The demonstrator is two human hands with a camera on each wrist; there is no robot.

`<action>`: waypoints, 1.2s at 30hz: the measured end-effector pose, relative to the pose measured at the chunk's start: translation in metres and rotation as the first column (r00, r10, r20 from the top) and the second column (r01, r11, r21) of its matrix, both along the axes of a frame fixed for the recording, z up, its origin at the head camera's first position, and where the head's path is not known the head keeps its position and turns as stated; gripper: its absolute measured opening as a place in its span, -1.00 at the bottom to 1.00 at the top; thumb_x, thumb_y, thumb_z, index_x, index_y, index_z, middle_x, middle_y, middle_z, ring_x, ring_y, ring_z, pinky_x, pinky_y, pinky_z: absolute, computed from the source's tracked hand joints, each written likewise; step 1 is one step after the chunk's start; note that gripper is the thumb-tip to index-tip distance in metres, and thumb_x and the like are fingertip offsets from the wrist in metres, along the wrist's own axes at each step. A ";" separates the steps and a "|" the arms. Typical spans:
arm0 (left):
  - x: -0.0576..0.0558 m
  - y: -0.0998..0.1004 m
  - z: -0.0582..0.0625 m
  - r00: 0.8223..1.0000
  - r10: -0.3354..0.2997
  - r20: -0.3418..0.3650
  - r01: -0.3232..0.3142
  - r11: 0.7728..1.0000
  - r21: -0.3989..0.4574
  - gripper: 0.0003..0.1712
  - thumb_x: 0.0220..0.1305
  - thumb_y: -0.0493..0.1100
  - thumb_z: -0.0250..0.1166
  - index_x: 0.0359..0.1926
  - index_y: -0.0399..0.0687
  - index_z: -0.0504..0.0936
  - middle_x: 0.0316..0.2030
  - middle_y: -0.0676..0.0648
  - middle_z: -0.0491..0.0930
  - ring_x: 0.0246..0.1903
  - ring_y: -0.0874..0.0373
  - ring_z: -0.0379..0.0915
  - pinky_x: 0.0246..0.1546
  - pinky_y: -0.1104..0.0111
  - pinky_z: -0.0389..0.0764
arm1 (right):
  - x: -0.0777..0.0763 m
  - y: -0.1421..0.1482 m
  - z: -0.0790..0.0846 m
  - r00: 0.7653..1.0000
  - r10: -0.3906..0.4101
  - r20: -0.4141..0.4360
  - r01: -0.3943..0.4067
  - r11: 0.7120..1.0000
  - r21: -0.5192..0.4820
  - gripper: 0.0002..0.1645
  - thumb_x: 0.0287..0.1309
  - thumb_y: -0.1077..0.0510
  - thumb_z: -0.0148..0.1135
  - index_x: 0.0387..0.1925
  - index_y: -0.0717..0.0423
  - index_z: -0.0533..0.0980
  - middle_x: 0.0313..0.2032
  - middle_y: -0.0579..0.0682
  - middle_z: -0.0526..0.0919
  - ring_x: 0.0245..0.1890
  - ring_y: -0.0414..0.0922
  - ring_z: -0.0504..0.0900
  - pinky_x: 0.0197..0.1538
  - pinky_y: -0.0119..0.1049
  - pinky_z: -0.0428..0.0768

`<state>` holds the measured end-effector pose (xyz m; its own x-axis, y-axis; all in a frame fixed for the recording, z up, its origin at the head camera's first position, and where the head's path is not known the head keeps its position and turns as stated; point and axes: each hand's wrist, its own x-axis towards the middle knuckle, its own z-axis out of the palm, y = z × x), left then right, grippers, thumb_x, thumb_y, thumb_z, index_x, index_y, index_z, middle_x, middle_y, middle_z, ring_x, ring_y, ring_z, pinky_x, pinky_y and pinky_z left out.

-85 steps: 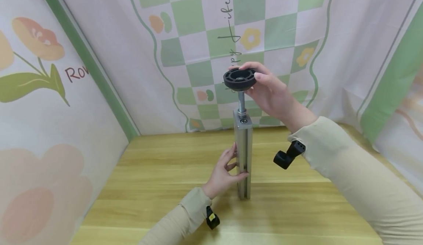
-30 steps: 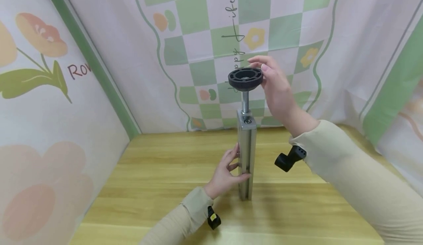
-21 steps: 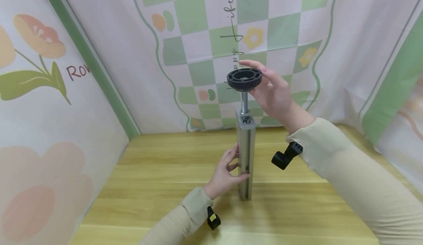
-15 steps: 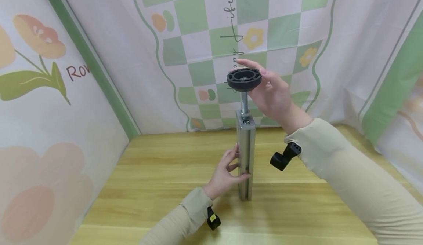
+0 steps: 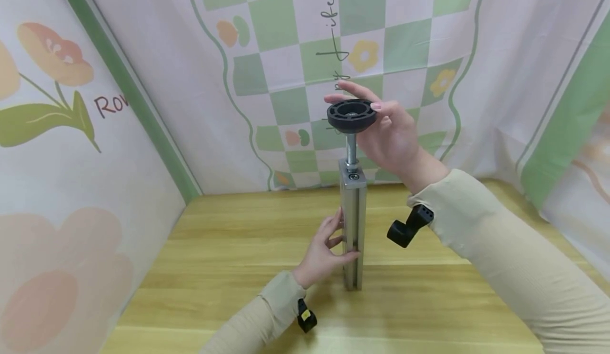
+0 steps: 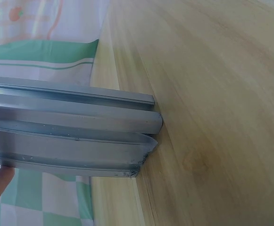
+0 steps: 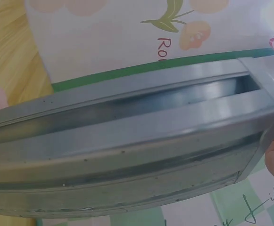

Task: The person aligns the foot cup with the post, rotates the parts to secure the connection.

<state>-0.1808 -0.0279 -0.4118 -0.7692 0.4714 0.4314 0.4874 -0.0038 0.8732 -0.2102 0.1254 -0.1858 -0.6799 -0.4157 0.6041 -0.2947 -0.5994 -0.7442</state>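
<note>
One metal post [image 5: 351, 221] stands upright on one wooden table [image 5: 214, 248]. One end plate [image 5: 355, 183], with one visible screw head [image 5: 353, 177], caps the post. One bolt [image 5: 351, 150] rises from the plate and carries one round black foot [image 5: 351, 125].

Two hands are in contact. The left hand [image 5: 320, 256] grips the post's lower half, thumb across the near face. The right hand [image 5: 389, 138] rests its thumb on the foot's rim; its other fingers extend behind, and whether these touch the foot cannot be told.

Writing: the left cloth [image 5: 47, 179] reads "Ro" in red, the next letter cut off. The back cloth [image 5: 274, 20] bears sideways script; "ife" is legible, the lower word partly hidden.
</note>
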 end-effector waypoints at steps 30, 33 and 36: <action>0.001 0.001 0.003 0.999 0.007 0.049 -0.007 1.000 -0.007 0.09 0.03 -0.45 0.37 0.48 -0.06 -0.06 0.28 -0.21 0.17 0.21 -0.10 0.23 0.14 0.37 0.48 | 0.003 0.012 -0.003 0.967 -0.192 -0.170 0.211 0.972 0.105 -0.82 0.27 0.08 0.08 -0.18 -0.04 0.56 0.08 0.04 0.52 0.22 0.03 0.37 0.29 -0.28 0.28; 0.002 0.001 0.002 0.999 0.003 0.054 -0.002 1.000 -0.004 0.09 0.03 -0.45 0.37 0.48 -0.06 -0.06 0.28 -0.21 0.17 0.22 -0.11 0.22 0.16 0.36 0.47 | 0.006 0.013 -0.002 0.950 -0.249 -0.190 0.273 0.956 0.111 -0.85 0.26 0.12 0.09 -0.22 -0.05 0.57 0.06 0.02 0.54 0.19 0.00 0.41 0.30 -0.28 0.26; 0.001 0.002 0.002 0.999 -0.001 0.047 0.001 1.000 0.001 0.10 0.02 -0.46 0.37 0.48 -0.05 -0.07 0.29 -0.22 0.16 0.23 -0.11 0.21 0.17 0.35 0.46 | 0.011 0.012 0.000 0.924 -0.321 -0.205 0.350 0.929 0.122 -0.81 0.22 0.22 0.05 -0.27 -0.06 0.58 0.03 0.01 0.55 0.14 -0.02 0.42 0.23 -0.33 0.34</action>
<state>-0.1795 -0.0263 -0.4103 -0.7885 0.4716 0.3948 0.4453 -0.0050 0.8954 -0.1990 0.1372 -0.1854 -0.6827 -0.2791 0.6753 -0.5948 -0.3245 -0.7354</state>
